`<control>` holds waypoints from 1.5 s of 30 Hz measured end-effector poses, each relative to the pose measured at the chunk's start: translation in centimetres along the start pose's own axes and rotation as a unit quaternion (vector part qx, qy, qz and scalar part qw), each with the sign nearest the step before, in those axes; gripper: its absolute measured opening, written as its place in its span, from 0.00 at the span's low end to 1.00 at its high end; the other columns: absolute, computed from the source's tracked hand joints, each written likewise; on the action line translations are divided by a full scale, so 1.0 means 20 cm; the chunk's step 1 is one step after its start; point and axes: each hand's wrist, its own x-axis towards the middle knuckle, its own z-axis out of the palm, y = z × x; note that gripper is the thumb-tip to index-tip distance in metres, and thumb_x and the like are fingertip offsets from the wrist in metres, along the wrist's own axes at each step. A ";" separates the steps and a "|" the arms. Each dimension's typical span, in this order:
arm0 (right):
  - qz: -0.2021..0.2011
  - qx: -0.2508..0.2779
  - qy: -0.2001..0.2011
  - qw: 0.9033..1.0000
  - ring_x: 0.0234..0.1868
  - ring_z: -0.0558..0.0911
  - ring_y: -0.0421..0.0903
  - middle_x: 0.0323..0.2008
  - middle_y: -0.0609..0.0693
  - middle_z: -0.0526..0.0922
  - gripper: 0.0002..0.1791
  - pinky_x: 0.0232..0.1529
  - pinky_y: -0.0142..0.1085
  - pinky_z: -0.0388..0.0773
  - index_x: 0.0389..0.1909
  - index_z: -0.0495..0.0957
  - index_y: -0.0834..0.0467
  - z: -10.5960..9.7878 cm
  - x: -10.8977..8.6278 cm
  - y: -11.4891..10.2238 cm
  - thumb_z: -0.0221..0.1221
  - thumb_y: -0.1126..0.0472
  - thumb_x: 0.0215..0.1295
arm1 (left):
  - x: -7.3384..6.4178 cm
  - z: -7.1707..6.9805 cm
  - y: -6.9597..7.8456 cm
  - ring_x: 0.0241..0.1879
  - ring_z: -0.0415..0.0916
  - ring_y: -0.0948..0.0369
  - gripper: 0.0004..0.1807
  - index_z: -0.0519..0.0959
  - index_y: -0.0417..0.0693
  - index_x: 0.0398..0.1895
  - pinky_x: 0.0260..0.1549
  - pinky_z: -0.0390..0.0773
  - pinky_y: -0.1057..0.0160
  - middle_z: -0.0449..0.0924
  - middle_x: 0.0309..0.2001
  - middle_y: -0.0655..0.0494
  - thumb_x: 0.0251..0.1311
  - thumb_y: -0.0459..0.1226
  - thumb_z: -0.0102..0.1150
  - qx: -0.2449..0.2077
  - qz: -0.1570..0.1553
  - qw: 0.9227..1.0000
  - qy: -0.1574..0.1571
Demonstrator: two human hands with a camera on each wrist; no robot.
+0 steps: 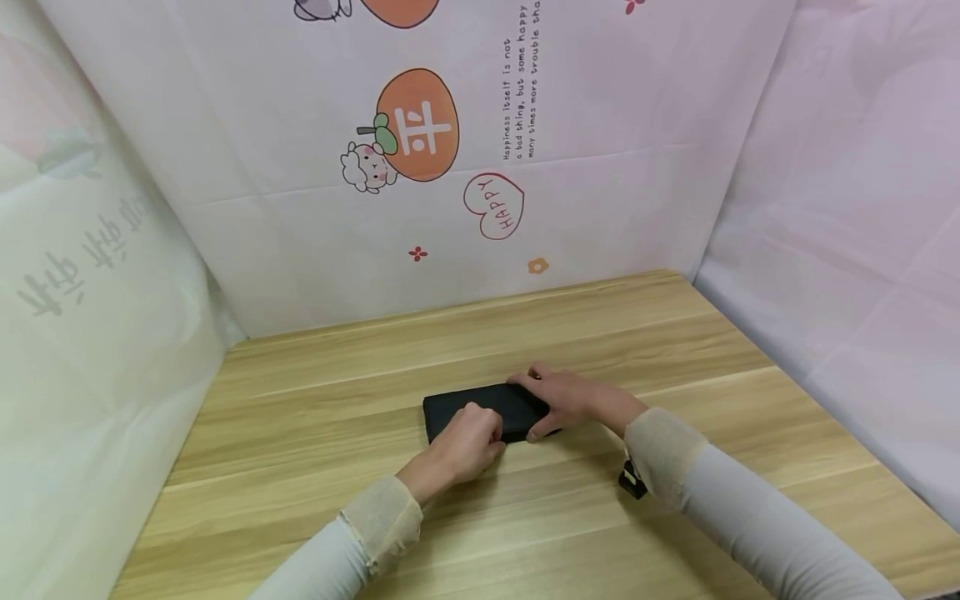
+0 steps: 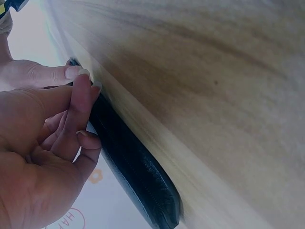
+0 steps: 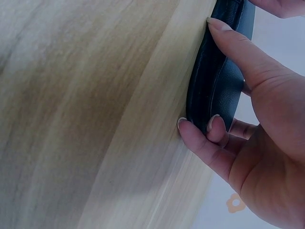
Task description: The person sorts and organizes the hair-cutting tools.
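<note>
A long black leather-like pouch [image 1: 517, 406] with a zipper along its side lies on the table, its long side toward me. My left hand [image 1: 468, 437] is at the pouch's near long side, fingers curled, thumb and fingertips pinching at the zipper edge. In the left wrist view, the pinching fingertips [image 2: 82, 78] hide whatever part of the zipper is between them. My right hand [image 1: 566, 398] grips the pouch's right end, thumb on the near side and fingers round the end. In the right wrist view, the zipper teeth [image 3: 232, 14] show beside the right thumb.
The wood-grain table [image 1: 337, 375] extends around the pouch. A white printed cloth [image 1: 300, 233] stands behind the table, with more cloth at both sides. A small black device [image 1: 632, 481] sits under the right wrist, by its beige cuff.
</note>
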 end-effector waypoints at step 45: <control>0.015 0.000 -0.005 1.000 0.48 0.76 0.50 0.60 0.54 0.66 0.51 0.56 0.48 0.74 0.78 0.57 0.48 -0.01 -0.01 -0.02 0.72 0.41 0.59 | -0.06 -0.03 -0.03 0.16 0.69 0.68 0.11 0.81 0.46 0.22 0.19 0.72 0.71 0.73 0.17 0.64 0.63 0.31 0.68 -0.020 -0.025 0.999 0.005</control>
